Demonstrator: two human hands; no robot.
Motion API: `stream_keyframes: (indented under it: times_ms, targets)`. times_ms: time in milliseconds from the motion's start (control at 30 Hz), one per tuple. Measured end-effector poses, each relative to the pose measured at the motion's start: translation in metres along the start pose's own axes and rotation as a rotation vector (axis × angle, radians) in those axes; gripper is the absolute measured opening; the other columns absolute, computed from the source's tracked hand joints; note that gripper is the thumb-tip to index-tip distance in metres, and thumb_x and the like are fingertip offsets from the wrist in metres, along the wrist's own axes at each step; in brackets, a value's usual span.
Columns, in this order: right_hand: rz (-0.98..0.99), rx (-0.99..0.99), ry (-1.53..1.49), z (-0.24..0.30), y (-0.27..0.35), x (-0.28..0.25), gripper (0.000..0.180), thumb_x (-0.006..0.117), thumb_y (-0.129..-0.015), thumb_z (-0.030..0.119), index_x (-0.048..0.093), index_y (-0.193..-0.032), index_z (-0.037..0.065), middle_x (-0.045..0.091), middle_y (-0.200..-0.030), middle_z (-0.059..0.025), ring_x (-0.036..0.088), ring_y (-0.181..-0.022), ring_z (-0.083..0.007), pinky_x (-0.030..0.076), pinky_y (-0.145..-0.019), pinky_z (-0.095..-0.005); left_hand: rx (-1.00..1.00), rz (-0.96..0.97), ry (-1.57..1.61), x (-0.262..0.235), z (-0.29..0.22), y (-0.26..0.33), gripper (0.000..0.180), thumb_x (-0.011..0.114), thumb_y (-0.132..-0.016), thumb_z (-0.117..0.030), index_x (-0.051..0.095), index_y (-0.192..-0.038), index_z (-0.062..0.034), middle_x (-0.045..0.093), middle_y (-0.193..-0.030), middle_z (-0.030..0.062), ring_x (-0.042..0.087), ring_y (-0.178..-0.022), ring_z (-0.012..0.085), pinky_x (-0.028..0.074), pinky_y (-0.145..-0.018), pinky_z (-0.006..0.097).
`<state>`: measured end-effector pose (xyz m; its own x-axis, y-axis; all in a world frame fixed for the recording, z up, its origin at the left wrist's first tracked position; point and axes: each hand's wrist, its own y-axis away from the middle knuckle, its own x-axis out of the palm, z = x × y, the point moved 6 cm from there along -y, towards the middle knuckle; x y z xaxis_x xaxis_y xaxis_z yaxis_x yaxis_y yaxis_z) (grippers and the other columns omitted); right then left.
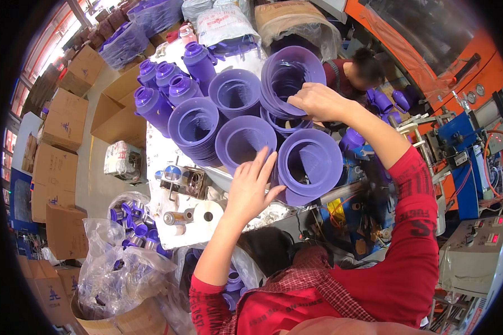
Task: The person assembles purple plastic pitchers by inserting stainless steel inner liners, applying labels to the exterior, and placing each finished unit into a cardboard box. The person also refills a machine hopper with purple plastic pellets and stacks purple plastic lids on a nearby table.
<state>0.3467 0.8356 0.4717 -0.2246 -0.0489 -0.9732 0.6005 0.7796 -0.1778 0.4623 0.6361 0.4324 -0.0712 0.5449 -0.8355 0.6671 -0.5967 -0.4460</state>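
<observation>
Machine, orange, stands beyond the right hand and off to its right. Table, white, runs beyond the left hand and out to its left, bearing stacks of nested purple cups, all within the span of the two arms.

Far stack lies at the right hand, just beyond it and to its left. That hand is clearly the nearer; the left is well apart, on the wearer's side. The stack's long axis looks close to upright, its wide mouth pointing up toward the wearer's head, so the right hand meets it at the near rim, across that axis. The right fingers are bent in over this rim and have hold of it; the thumb is hidden, so I cannot tell how firm the hold is.

The left hand is spread wide and grips nothing. Its fingertips lie at the near rim of the middle stack, and its thumb points toward the near stack, just to the right; whether the thumb touches is unclear. Both stacks also stand mouth up.

Left of and beyond the left hand are purple bottles; nearer, on its left, is a white roll.
</observation>
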Motion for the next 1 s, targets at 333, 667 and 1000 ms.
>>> stream_keyframes:
  times_ms: [333,667,1000]
  targets:
    - [0.227,-0.099,-0.139,0.006,-0.004,0.024,0.036,0.073,-0.06,0.01,0.057,-0.091,0.003,0.065,-0.083,-0.012,0.063,-0.085,-0.0311,0.045,-0.081,-0.0397,-0.003,0.025,-0.01,0.004,0.004,0.005,0.058,0.073,-0.078,-0.033,0.057,-0.123,0.0001,0.062,-0.116,0.0121,0.057,-0.099,0.028,0.044,-0.088,0.04]
    - [0.492,0.069,-0.141,0.012,-0.019,0.003,0.045,0.078,-0.059,0.013,0.063,-0.1,0.003,0.067,-0.082,-0.0179,0.066,-0.081,-0.0364,0.052,-0.069,-0.0456,-0.179,-0.021,0.29,-0.029,0.028,-0.025,0.044,0.072,-0.082,-0.012,0.06,-0.123,-0.0045,0.062,-0.122,0.0157,0.059,-0.112,0.0298,0.048,-0.095,0.037]
    - [-0.895,0.833,-1.117,-0.05,0.07,0.021,0.058,0.069,-0.087,0.039,0.055,-0.131,0.004,0.06,-0.128,-0.0131,0.06,-0.112,-0.0214,0.048,-0.092,-0.0328,-0.775,0.035,0.949,0.009,0.108,-0.113,0.057,0.053,-0.098,-0.034,0.039,-0.14,0.0021,0.054,-0.129,0.0172,0.056,-0.115,0.0272,0.047,-0.094,0.034]
